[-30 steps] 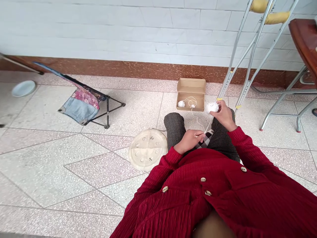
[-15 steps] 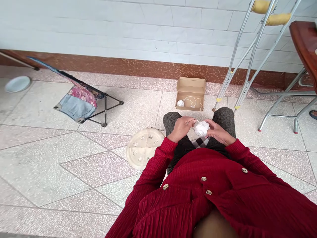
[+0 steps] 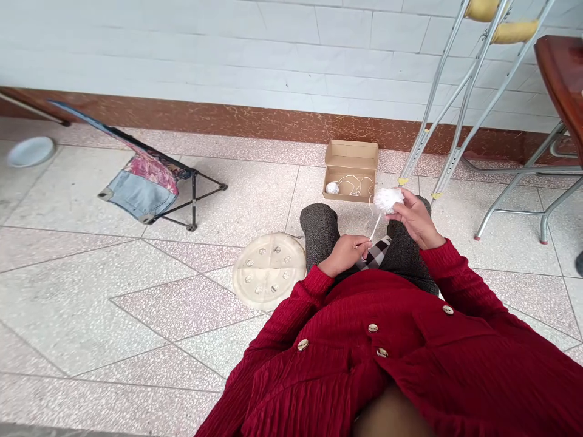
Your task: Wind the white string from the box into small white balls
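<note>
My right hand grips a ball of white yarn, held up above my right knee. Lower and to the left, my left hand is closed in a pinch on the yarn strand, which runs taut up to the ball. On the floor beyond my knees lies an open cardboard box. Inside it sit a smaller ball of white yarn and loose loops of strand. A thin strand trails from the box towards the ball in my right hand.
A round beige cover with holes lies on the floor left of my knees. Farther left stands a low folding chair, with a pale basin beyond. Crutches lean on the wall at right, beside a brown table.
My right hand has lifted the yarn ball up and to the right. My left hand has drawn down and away from it, and the strand between them is now stretched.
</note>
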### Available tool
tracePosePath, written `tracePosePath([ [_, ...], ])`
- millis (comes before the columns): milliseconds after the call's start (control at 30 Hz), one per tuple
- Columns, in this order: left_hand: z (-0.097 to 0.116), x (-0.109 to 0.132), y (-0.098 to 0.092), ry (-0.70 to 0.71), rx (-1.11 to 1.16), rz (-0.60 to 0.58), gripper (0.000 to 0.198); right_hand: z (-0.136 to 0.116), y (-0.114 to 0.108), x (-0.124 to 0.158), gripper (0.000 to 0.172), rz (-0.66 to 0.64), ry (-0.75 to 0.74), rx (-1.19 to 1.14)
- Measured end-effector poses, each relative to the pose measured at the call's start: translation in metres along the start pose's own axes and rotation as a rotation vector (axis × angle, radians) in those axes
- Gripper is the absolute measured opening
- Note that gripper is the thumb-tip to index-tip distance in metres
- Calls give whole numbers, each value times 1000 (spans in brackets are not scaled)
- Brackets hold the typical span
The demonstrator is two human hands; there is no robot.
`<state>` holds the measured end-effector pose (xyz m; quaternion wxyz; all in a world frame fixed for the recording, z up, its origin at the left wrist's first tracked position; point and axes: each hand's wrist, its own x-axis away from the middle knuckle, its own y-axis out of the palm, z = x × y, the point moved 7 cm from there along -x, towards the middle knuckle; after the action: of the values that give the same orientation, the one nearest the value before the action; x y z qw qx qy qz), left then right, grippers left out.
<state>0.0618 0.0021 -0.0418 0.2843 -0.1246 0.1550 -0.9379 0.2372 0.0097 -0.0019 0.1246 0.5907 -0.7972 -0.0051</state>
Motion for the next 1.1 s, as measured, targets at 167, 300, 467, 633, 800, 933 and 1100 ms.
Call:
tracePosePath([
  [167, 25, -2, -5, 85, -183, -6, 41, 36, -18, -19, 54, 148, -77, 463],
  [300, 37, -12, -40, 159, -406, 147, 37, 75, 4, 1, 51, -35, 38, 464],
  [467, 28, -19, -66, 177, -540, 190, 37, 94, 29, 43, 50, -255, 441, -114],
  [633, 6, -22, -62, 126, -340, 219, 39, 63, 35, 57, 45, -346, 531, -341],
  [800, -22, -19, -31, -14, -36, 204, 39, 39, 37, 44, 35, -313, 487, -371],
  [933, -21, -8, -4, -57, 42, 135, 42, 41, 29, 24, 28, -216, 464, -283],
  [1100, -6, 6, 10, -26, -26, 9, 45, 20, -10, -17, 37, 85, 63, 74],
])
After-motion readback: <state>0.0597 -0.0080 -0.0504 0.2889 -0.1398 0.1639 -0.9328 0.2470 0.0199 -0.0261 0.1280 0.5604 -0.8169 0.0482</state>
